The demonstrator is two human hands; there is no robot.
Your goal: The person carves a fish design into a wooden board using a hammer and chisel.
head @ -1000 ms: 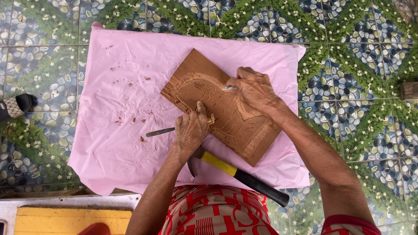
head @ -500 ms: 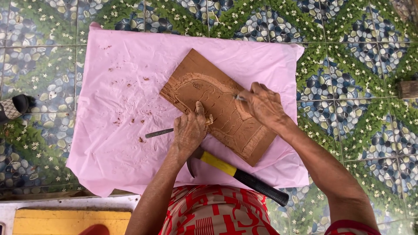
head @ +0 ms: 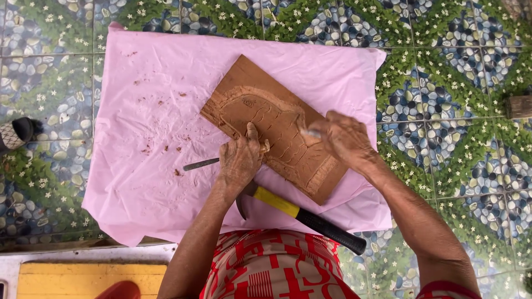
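A brown wooden board (head: 277,119) with a carved relief lies at an angle on a pink cloth (head: 138,94). My left hand (head: 241,160) grips the board's near-left edge, thumb lying on the carving. My right hand (head: 346,138) hovers over the board's right part, closed around a small metal tool (head: 311,133) whose tip points left at the carving. A hammer (head: 302,215) with a yellow and black handle lies on the cloth beneath my left wrist. A slim metal chisel (head: 200,164) rests on the cloth just left of my left hand.
Reddish wood chips (head: 160,138) are scattered over the cloth's left half. The floor is patterned tile. A dark woven item (head: 15,133) sits at the left edge, a wood block (head: 520,106) at the right edge, and a yellow board (head: 88,279) lies bottom left.
My right hand has slid with its tool from the board's upper middle toward its right, nearer part. My left hand has stayed on the board's edge.
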